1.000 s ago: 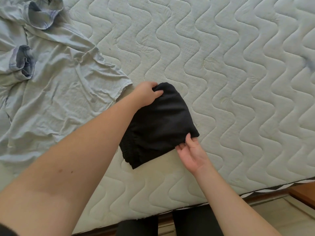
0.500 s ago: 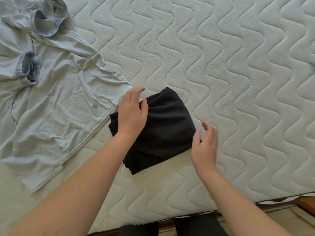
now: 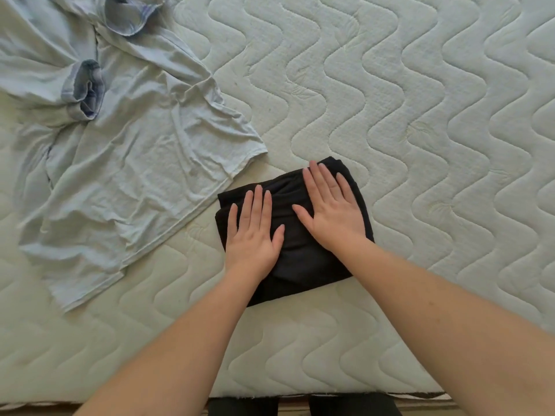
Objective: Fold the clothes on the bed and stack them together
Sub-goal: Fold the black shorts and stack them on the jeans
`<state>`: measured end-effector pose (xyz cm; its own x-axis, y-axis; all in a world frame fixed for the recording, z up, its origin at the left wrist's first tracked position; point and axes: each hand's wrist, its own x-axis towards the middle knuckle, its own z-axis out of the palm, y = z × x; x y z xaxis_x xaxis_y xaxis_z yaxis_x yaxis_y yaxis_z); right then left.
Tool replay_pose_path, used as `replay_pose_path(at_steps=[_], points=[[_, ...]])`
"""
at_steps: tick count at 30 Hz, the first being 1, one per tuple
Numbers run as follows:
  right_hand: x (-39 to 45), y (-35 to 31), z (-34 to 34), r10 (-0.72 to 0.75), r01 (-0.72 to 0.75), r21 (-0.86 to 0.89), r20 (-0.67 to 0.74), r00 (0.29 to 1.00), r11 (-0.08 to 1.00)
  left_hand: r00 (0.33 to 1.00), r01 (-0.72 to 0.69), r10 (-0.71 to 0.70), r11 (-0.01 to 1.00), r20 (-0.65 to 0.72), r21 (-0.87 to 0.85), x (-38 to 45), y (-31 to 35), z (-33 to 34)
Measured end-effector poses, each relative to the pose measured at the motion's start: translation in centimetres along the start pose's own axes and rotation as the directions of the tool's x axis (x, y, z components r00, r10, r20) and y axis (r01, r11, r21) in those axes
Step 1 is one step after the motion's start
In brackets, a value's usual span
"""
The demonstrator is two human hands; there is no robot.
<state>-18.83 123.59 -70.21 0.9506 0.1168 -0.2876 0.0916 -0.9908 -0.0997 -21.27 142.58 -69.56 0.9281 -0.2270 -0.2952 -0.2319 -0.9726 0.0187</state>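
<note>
At centre frame, the left hand [image 3: 251, 239] and right hand [image 3: 330, 209] lie flat, fingers straight, gripping nothing, pressing the folded black fabric garment [image 3: 295, 259], likely to flatten its creases.

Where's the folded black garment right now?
In the head view, the folded black garment lies near the mattress's front edge, just right of the crumpled light blue T-shirt, with the left hand and right hand pressed flat on it.
</note>
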Motion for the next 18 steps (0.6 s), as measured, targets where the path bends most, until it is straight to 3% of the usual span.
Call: replay_pose_path(at_steps=[5, 8, 13, 14, 16, 18], points=[[-0.3, 1.6, -0.1, 0.055, -0.055, 0.012, -0.003, 0.998, 0.998, 0.994, -0.088, 0.088, 0.996, 0.066, -0.001, 1.2, -0.8, 0.1], [-0.7, 2.6, -0.5, 0.122, -0.124, 0.108, 0.023, 0.992, 0.986, 0.993, -0.080, 0.082, 0.996, 0.080, -0.025, 1.4, -0.9, 0.1], [-1.6, 3.3, -1.9, 0.126, -0.125, 0.331, 0.017, 0.992, 0.935, 0.983, -0.168, 0.182, 0.956, 0.035, -0.241, 0.9, -3.3, -1.1], [-2.3, 3.5, -2.1, 0.185, -0.170, 0.391, 0.000, 0.983, 0.905, 0.991, -0.129, 0.134, 0.943, -0.006, -0.306, 0.3, -3.7, -1.3], [-3.7, 3.9, -2.2, 0.338, -0.291, 0.506, 0.000, 0.941, 0.812, 0.989, 0.109, -0.146, 0.855, -0.035, -0.507, -1.6, -4.0, -1.7], [-4.6, 4.0, -2.3, 0.449, -0.417, 0.636, 0.122, 0.885, 0.649, 0.873, 0.366, -0.481, 0.534, 0.083, -0.762, -3.8, -3.6, -2.2]])
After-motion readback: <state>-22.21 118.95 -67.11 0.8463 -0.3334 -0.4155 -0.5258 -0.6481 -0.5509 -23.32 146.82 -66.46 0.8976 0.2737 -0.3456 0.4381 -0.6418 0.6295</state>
